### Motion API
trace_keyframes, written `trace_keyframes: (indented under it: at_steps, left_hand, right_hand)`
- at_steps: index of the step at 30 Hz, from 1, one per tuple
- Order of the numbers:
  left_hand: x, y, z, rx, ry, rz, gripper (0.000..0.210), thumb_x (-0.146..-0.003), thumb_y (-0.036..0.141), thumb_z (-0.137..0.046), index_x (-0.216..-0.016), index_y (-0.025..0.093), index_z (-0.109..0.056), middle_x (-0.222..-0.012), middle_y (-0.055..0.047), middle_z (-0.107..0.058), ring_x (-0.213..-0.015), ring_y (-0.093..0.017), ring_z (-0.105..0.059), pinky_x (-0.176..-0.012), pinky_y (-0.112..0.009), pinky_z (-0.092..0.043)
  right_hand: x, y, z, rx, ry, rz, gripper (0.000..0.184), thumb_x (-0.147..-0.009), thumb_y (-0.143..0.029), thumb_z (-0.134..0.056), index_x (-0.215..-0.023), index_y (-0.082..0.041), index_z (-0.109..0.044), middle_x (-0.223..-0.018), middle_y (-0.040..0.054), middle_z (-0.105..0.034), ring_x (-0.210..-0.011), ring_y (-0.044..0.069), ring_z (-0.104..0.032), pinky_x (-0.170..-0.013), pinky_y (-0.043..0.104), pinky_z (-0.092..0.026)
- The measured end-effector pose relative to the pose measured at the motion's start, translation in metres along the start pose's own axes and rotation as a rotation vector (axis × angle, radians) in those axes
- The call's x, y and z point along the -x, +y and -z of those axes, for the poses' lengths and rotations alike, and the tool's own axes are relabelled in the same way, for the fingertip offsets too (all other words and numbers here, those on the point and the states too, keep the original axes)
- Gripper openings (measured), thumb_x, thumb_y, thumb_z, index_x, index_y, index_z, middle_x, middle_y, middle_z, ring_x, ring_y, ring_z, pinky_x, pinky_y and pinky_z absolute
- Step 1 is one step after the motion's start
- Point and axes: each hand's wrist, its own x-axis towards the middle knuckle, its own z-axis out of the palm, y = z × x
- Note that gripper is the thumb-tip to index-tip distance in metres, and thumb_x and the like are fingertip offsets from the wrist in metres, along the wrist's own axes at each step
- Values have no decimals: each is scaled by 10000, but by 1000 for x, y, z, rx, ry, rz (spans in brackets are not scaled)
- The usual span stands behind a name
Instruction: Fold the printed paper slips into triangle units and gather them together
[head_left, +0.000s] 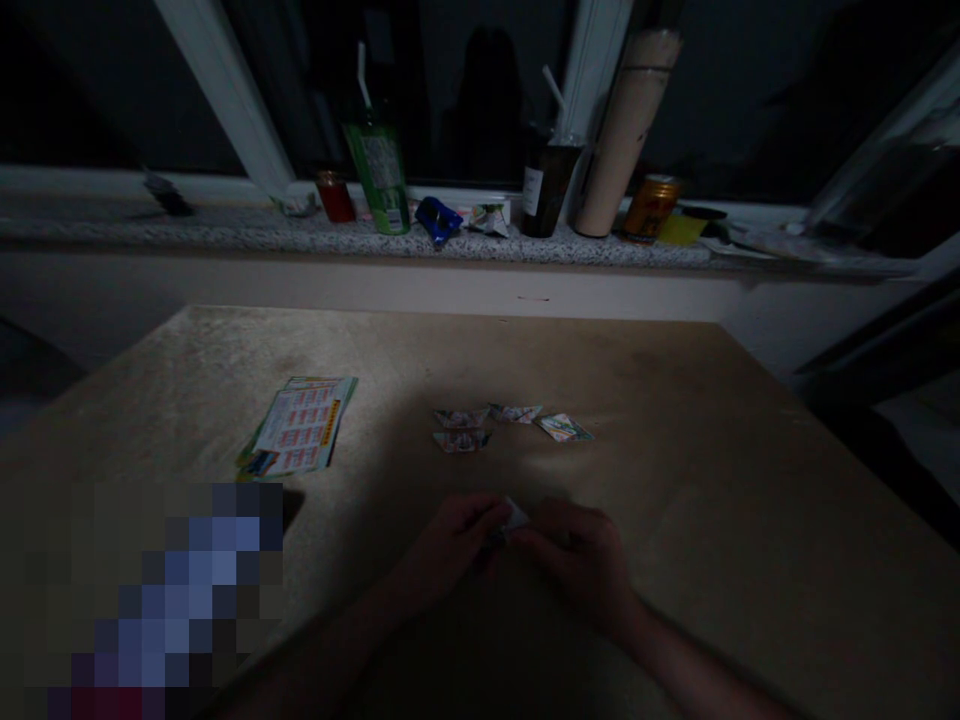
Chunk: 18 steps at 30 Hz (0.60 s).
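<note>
1. Pointing its pale tip toward the far side, the small folded paper (515, 517) sits between both hands above the near middle of the table. Its long axis cannot be told, as the fingers cover most of it.
2. Left hand (466, 530): thumb and index finger are closed on the left side of the paper; the other fingers are curled and partly in shadow.
3. Right hand (576, 545): thumb and fingers are bent inward and pinch the right side of the same paper. The gap at each grip equals only the thickness of the paper.
4. Surface: the brown tabletop (660, 400) carries four folded pieces (566, 428) beyond the hands. The rightmost is diamond-shaped, its long axis running from far left to near right; the two leftmost lie one beyond the other, lengthwise left to right.
5. Left of these pieces lies a stack of printed sheets (300, 428). A pixelated patch hides the near left corner.
6. Room: dim. On the far speckled sill (480, 243) stand a green drink container (381, 175), a dark cup (553, 185), a tan cylinder (630, 130) and an orange can (651, 208), before dark windows (465, 90).
</note>
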Motion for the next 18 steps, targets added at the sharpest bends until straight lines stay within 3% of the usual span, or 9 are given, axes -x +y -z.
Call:
trace_keyframes:
  at_steps: [4,8,11,15,18]
  left_hand:
    - [4,0,3,85,-3,-106,496,-820,614,-422,-776,158,-611,-569,17,-520,-532,-127,-463,-526,-222,-369]
    - [7,3,4,47,-82,-158,376,-724,488,-631,-898,155,-633,-689,11,-562,-600,-124,-475,-547,-204,-368]
    - [7,4,3,-33,-44,-146,256,-757,388,-609,-879,165,-637,-704,15,-575,-621,-126,-490,-568,-201,-373]
    - [8,3,2,-73,-16,-155,268,-787,428,-562,-838,174,-628,-660,23,-563,-592,-128,-490,-569,-211,-378]
    - [8,3,2,-109,10,-174,275,-802,437,-549,-823,172,-619,-624,31,-547,-583,-127,-485,-562,-209,-364]
  right_hand:
    - [0,-2,-2,-4,46,-71,352,-783,-398,-645,-512,-179,-597,-472,-10,-554,-434,107,-495,-423,219,-372]
    - [0,-3,-2,-56,99,-126,261,-759,-337,-667,-554,-183,-618,-504,-2,-600,-459,119,-542,-444,217,-408]
    - [-1,-4,-2,-112,112,-165,155,-741,-312,-672,-644,-192,-651,-583,12,-651,-517,139,-594,-485,229,-456]
    - [-1,-3,-2,-99,72,-192,201,-742,-303,-664,-576,-195,-629,-528,4,-624,-492,132,-576,-478,228,-440]
    - [0,-2,-3,-151,68,-235,117,-742,-304,-667,-700,-196,-653,-575,3,-639,-518,134,-583,-491,228,-442]
